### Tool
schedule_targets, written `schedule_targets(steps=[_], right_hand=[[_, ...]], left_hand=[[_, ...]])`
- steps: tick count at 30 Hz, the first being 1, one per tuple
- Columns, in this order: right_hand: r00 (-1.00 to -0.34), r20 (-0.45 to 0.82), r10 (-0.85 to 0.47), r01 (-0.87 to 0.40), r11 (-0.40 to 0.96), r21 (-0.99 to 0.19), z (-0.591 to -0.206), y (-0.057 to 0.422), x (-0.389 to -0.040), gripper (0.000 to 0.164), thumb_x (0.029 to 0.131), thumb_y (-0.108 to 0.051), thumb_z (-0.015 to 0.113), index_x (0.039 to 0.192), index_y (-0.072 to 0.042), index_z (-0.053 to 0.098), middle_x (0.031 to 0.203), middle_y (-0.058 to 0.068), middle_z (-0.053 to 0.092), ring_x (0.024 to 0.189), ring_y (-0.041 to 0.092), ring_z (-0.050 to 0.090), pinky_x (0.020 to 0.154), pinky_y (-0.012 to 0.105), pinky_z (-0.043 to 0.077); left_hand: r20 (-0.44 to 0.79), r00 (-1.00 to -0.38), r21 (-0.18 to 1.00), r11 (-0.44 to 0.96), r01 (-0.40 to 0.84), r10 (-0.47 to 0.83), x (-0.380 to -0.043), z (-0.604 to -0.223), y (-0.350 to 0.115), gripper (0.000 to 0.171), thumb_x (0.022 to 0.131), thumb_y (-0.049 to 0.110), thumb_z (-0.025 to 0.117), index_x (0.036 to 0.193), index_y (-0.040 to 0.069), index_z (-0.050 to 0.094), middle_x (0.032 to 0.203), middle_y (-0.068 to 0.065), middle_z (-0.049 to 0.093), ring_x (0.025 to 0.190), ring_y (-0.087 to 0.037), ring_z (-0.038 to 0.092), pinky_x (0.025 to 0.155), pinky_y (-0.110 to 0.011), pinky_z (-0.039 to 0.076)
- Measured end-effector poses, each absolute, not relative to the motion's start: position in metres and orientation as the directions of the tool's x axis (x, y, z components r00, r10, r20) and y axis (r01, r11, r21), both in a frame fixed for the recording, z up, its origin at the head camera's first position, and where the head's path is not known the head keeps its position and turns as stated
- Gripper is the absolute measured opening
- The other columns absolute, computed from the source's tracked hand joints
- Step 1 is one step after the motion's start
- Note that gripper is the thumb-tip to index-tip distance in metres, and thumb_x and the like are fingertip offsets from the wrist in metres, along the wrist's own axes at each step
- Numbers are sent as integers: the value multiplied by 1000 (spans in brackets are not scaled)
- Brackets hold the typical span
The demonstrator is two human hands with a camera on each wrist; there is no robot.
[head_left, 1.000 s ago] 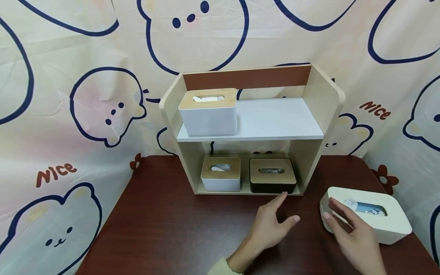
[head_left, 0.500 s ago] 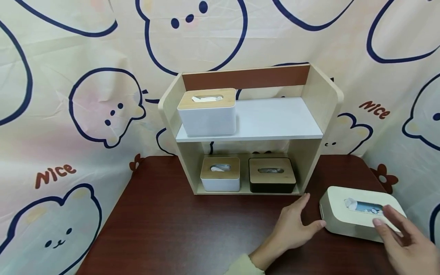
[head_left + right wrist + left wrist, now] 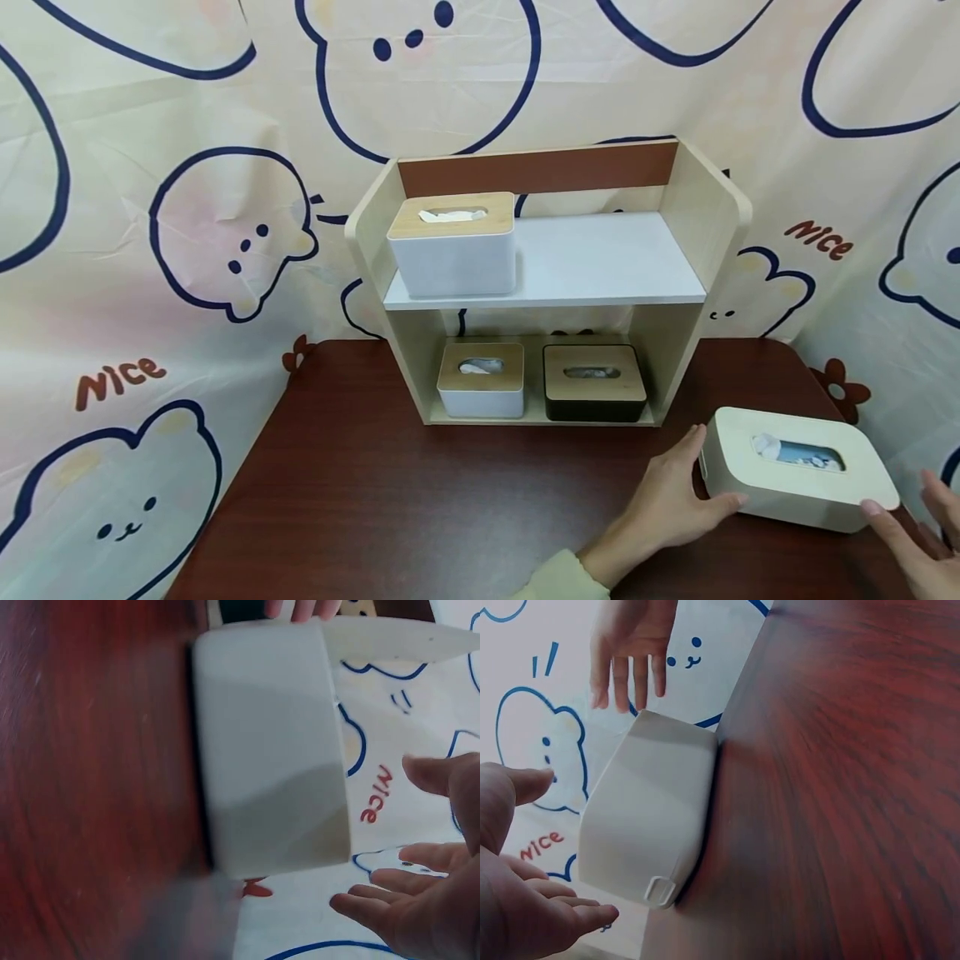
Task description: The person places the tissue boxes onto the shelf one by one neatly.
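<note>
A cream tissue box (image 3: 795, 492) with an oval slot lies on the right of the table, bluish tissue packaging showing through the slot. My left hand (image 3: 671, 504) is at its left end, fingers spread and thumb by the front side. At the opposite end is my right hand (image 3: 918, 533), fingers extended, thumb near the front right corner. In the left wrist view the box (image 3: 649, 806) stands between the left hand (image 3: 532, 877) and the right hand (image 3: 634, 652). The right wrist view shows the right hand (image 3: 427, 870) with relaxed fingers beside the box (image 3: 274, 750).
A two-tier shelf (image 3: 607, 258) stands at the back. On its upper board sits a large white tissue box (image 3: 453, 258) with a wooden lid. Below are a small white tissue box (image 3: 482, 392) and a black one (image 3: 596, 400). A patterned cloth (image 3: 225, 358) hangs behind the table (image 3: 360, 500).
My left hand has moved right, from in front of the shelf to the cream box's left end. The right hand has moved right, from over the box to its right end.
</note>
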State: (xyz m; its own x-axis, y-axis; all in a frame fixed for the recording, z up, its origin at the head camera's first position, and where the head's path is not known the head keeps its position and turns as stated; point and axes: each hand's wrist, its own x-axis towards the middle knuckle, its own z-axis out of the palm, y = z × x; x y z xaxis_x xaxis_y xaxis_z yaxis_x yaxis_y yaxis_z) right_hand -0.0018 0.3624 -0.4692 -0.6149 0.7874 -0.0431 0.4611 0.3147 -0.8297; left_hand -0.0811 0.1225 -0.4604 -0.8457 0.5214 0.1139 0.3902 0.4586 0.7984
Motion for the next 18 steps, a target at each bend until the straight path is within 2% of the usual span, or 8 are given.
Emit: schedule_targets(steps=[6, 8, 10, 11, 13, 15, 17, 18], right_hand=[[-762, -155, 628, 495, 410, -766, -485, 385, -10, 96, 107, -21, 64, 170, 1, -5, 178, 29, -4, 163, 55, 7, 128, 69, 21], [-821, -98, 563, 429, 494, -756, -495, 393, -11, 92, 106, -23, 67, 170, 4, 7, 174, 38, 11, 163, 46, 24, 127, 48, 41], [-853, -65, 518, 375, 520, -768, -503, 396, -13, 89, 107, -24, 67, 171, 0, 10, 173, 37, 13, 165, 43, 22, 127, 49, 41], [-868, -45, 495, 346, 536, -770, -506, 398, -14, 87, 107, -24, 67, 171, -1, 12, 172, 38, 17, 164, 42, 23, 127, 43, 40], [-873, -42, 486, 336, 536, -775, -510, 399, -15, 86, 108, -25, 66, 171, -1, 12, 172, 38, 17, 165, 41, 22, 127, 42, 39], [-842, -115, 527, 398, 465, -791, -509, 397, -16, 95, 109, -25, 62, 171, -2, -7, 177, 32, -3, 162, 52, 3, 126, 65, 19], [-818, -154, 555, 439, 429, -789, -508, 397, -17, 97, 109, -24, 62, 170, -2, -11, 177, 30, -6, 163, 51, 2, 129, 61, 17], [-803, -171, 570, 458, 409, -789, -508, 397, -17, 98, 109, -23, 61, 170, -2, -13, 178, 27, -9, 163, 49, 0, 128, 65, 17]], left_hand=[[81, -853, 804, 472, 362, 516, -83, -465, 134, 96, 96, 48, 78, 171, 14, 28, 174, -2, 35, 156, -15, 43, 119, -25, 46], [66, -857, 807, 478, 347, 511, -83, -469, 139, 98, 96, 49, 79, 171, 14, 27, 174, -3, 34, 156, -16, 42, 120, -25, 45], [52, -862, 811, 482, 332, 504, -83, -472, 144, 100, 95, 48, 80, 172, 15, 26, 174, -3, 34, 156, -16, 42, 120, -25, 45], [46, -865, 811, 486, 324, 500, -83, -474, 146, 100, 95, 48, 80, 172, 15, 26, 174, -3, 35, 156, -17, 43, 120, -25, 45], [32, -872, 813, 495, 307, 489, -82, -477, 150, 100, 95, 48, 81, 172, 16, 26, 174, -3, 36, 155, -17, 44, 120, -25, 45], [30, -879, 810, 504, 300, 475, -80, -480, 153, 99, 94, 47, 81, 172, 18, 27, 172, -3, 39, 153, -15, 46, 119, -24, 46], [37, -885, 803, 513, 303, 465, -79, -481, 156, 97, 95, 46, 81, 171, 19, 28, 171, -2, 42, 151, -14, 49, 118, -23, 47], [38, -887, 801, 516, 302, 460, -79, -481, 157, 96, 95, 46, 81, 171, 18, 29, 170, -2, 43, 150, -12, 50, 117, -23, 47]])
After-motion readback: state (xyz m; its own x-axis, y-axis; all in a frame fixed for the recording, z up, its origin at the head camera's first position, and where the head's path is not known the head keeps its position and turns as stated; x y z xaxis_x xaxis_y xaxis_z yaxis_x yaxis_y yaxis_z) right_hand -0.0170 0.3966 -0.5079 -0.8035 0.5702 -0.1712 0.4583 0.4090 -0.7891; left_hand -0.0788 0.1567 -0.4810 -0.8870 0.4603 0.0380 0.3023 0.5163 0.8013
